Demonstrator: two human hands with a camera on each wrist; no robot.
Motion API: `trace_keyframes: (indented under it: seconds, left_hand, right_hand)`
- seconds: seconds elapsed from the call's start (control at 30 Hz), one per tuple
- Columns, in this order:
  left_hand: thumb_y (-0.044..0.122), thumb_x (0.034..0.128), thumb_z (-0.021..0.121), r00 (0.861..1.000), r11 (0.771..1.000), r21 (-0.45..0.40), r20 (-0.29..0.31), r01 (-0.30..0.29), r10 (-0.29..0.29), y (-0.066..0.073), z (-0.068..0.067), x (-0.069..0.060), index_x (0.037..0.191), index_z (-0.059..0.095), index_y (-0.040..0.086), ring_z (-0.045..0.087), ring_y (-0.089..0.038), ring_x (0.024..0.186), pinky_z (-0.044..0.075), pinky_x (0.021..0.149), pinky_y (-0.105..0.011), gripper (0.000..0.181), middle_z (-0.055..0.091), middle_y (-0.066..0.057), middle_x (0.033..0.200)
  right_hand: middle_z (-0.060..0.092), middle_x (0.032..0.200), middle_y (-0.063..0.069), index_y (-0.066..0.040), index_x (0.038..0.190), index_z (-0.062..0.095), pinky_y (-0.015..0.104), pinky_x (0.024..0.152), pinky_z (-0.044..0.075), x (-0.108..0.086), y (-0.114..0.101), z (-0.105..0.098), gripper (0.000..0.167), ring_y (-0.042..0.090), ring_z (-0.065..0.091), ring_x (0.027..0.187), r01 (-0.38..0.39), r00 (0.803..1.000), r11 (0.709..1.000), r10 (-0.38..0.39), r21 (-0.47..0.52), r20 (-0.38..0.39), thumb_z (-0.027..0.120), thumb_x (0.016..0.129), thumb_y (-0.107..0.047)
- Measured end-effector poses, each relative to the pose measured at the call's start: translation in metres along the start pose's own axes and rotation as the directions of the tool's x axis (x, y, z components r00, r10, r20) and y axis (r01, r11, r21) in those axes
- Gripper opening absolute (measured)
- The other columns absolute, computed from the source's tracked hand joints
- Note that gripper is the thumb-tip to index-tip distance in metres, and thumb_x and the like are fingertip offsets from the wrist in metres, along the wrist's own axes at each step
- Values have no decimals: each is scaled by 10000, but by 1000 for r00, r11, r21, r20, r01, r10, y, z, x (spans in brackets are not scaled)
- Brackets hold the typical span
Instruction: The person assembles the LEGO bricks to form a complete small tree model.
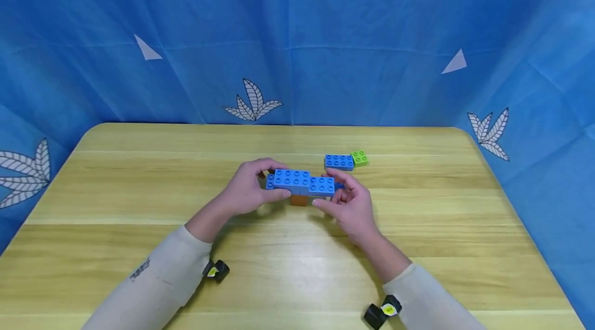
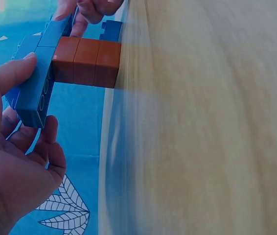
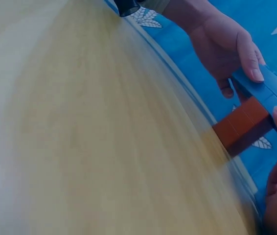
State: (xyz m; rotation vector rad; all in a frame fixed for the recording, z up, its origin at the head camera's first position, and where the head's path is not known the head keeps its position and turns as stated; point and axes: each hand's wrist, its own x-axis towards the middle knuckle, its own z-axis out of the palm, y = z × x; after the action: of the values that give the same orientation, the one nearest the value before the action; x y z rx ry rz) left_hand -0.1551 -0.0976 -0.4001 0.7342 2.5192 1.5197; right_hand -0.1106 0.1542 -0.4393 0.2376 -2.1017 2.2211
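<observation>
In front of me, the left hand (image 1: 247, 190) and right hand (image 1: 354, 210) clamp their fingers on opposite ends of the blue bricks (image 1: 292, 180), atop an orange brick column (image 2: 86, 61) on the worktop (image 1: 297, 278); I think pressing evenly is better.

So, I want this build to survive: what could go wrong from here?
The wide blue top sits on one narrow orange column, so uneven pressure from the left hand or right hand might tip it. The right hand also appears close to the blue brick beside the green brick, and could nudge it.
</observation>
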Motion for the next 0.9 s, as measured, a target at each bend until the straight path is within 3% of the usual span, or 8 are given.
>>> trace_keyframes:
  seconds: [0.13,0.2,0.3,0.4,0.5,0.6,0.7,0.9]
  left_hand:
    - [186,800,869,1000,1000,3,-7,24,-23,1,1,-1,1172,712,96,538,-232,927,470,799,-453,414,666,20,1068]
    - [190,799,869,999,999,2,-9,35,-35,2,1,-1,1173,711,98,535,-238,931,469,800,-467,417,664,19,1071]
    - [187,799,869,999,999,-6,-11,46,-46,3,1,-2,1172,711,96,533,-246,933,466,805,-488,415,664,17,1065]
    - [179,798,868,999,999,-3,-12,43,-43,4,2,-2,1169,711,92,534,-240,935,465,816,-490,412,666,18,1061]
    - [176,797,867,999,999,2,-17,36,-36,4,2,-2,1165,712,90,535,-227,936,466,829,-497,408,669,24,1061]
    - [174,796,867,999,1000,-3,-21,26,-26,3,2,-2,1158,716,91,535,-220,936,464,832,-504,401,671,26,1057]
    - [181,797,868,999,1000,-12,-20,26,-27,1,3,-2,1156,717,100,532,-220,941,461,830,-513,397,670,27,1057]
    - [188,798,869,999,999,-20,-14,41,-42,2,2,-2,1153,718,110,531,-224,945,459,833,-519,393,667,27,1064]
  right_hand:
    - [635,1221,182,22,1299,606,192,456,403,-3,-1,-13,599,150,475,541,61,997,988,-68,-142,-47,811,748,133]
    - [652,1116,162,-13,1261,642,199,451,396,-3,-1,-19,551,158,481,532,51,995,966,-71,-252,-74,827,753,93]
    - [636,1016,129,-51,1245,663,225,454,405,-2,0,-25,529,173,508,533,7,993,906,-55,-422,-101,862,758,-1]
    - [635,1049,88,-77,1240,673,256,487,441,1,0,-27,545,186,530,556,-37,992,836,-37,-548,-123,897,744,-102]
    - [649,1140,48,-79,1218,681,279,510,442,4,1,-26,547,189,521,568,-68,991,775,-21,-628,-132,912,732,-176]
    - [674,1085,50,-74,1149,701,287,505,409,6,1,-24,490,189,505,571,-87,991,742,-5,-665,-136,915,725,-196]
    - [691,1019,64,-67,1090,717,276,490,386,7,0,-23,416,193,505,571,-118,987,743,13,-659,-162,905,733,-168]
    - [675,1060,64,-83,1120,724,225,444,368,10,-4,-27,362,143,439,494,-195,961,851,67,-488,-269,863,791,-138]
